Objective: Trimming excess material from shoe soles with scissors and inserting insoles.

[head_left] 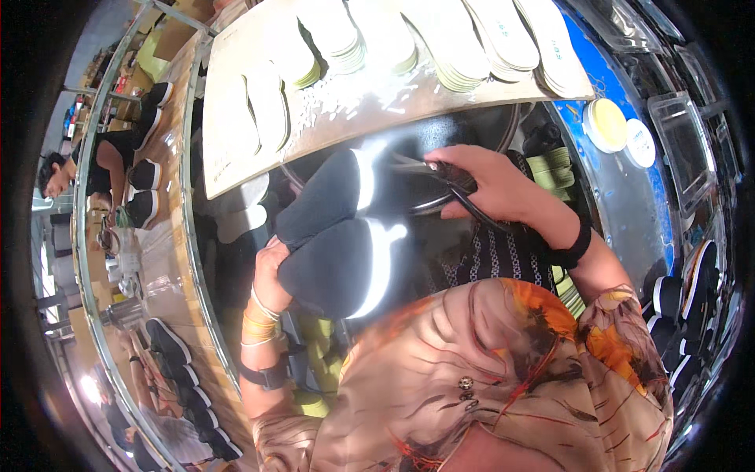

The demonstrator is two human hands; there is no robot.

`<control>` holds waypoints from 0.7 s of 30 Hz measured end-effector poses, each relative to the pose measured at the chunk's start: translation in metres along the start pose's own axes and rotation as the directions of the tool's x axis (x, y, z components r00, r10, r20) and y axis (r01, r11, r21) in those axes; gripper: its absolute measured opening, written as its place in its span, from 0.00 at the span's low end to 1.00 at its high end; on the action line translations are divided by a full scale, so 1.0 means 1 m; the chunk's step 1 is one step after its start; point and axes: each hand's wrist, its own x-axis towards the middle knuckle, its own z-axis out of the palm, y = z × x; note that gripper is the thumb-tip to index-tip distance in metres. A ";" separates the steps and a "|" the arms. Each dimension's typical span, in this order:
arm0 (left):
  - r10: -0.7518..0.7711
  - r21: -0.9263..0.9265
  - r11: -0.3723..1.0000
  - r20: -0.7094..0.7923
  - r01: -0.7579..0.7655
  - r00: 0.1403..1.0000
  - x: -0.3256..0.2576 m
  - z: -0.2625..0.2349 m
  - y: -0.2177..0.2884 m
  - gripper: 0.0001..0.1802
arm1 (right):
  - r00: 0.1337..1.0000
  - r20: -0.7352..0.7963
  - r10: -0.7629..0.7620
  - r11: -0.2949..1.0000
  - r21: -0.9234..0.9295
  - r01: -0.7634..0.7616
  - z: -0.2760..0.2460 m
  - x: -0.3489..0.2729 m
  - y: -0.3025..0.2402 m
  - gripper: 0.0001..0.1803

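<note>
A pair of black slip-on style shoes with white sole edges lies side by side in front of me, the upper shoe [322, 193] against the lower shoe [326, 267]. My left hand [272, 275] is closed round their left ends, bangles and a dark band on its wrist. To the right, my right hand [491, 182] has its fingers and thumb curled round a dark, thin-edged looped thing [456, 182]. Blur and glare hide what kind it is. Its left part reaches close to the upper shoe's white edge; whether they touch I cannot tell.
Beyond the shoes, a pale board [236, 169] bears stacks of insoles [448, 51] and scattered white bits [338, 106]. A yellow-topped tub [604, 126] and clear plastic bins [683, 149] stand right. Left runs a conveyor [177, 259] with black shoes [169, 346]; a co-worker [110, 161] is beyond.
</note>
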 end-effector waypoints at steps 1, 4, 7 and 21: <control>0.068 0.065 0.995 0.040 -0.071 0.997 0.000 0.000 0.004 0.15 | 0.999 0.000 -0.036 0.997 -0.063 0.036 0.001 0.003 -0.002 0.35; 0.079 0.117 0.989 0.088 -0.090 0.993 0.000 0.004 0.010 0.15 | 0.997 0.066 0.032 0.984 -0.178 -0.020 0.004 0.004 -0.004 0.33; 0.088 0.179 0.979 0.059 -0.098 0.994 0.001 0.002 0.004 0.15 | 0.969 0.132 0.209 0.968 -0.167 -0.186 0.006 -0.009 -0.006 0.33; 0.007 0.538 0.843 -0.030 0.011 1.000 0.008 0.006 -0.021 0.08 | 0.971 0.134 0.198 0.963 -0.209 -0.168 0.011 -0.045 -0.012 0.29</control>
